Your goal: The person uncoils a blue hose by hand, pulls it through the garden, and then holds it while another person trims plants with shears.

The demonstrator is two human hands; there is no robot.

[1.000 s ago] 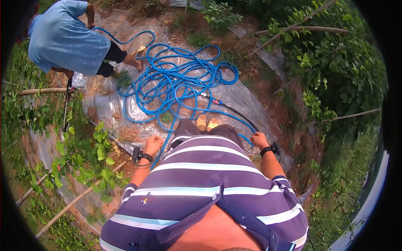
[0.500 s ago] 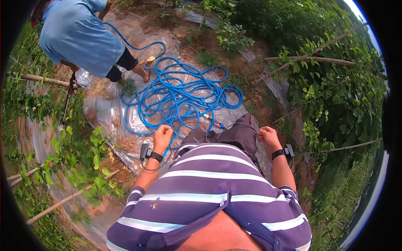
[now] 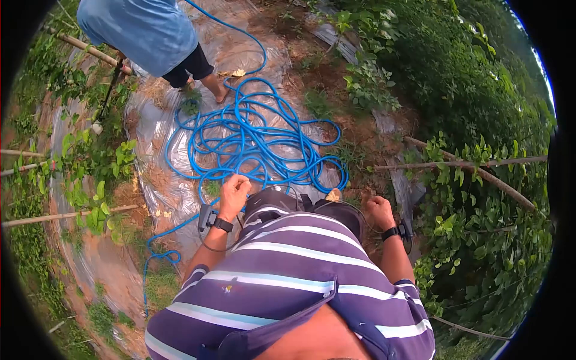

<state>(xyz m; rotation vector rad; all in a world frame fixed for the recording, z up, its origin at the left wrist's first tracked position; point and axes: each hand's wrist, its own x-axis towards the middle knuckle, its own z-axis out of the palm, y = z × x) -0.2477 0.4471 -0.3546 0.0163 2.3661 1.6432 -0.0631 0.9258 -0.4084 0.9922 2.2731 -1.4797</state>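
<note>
A single head-worn fisheye view looks steeply down over the wearer's purple-and-white striped shirt (image 3: 288,264), with black corners round the frame. The left hand (image 3: 234,191) and right hand (image 3: 379,213) sit close below the lens, mid-frame. Just ahead of the hands lies the tangled blue plastic hose (image 3: 252,144). Farther beyond them, a co-worker's light blue shirt (image 3: 144,30) meets the top edge.

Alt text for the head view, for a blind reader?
The left hand grips a tangled blue hose heaped on clear plastic ground sheeting; the right hand is fisted. A second person in a light blue shirt stands beyond.
</note>
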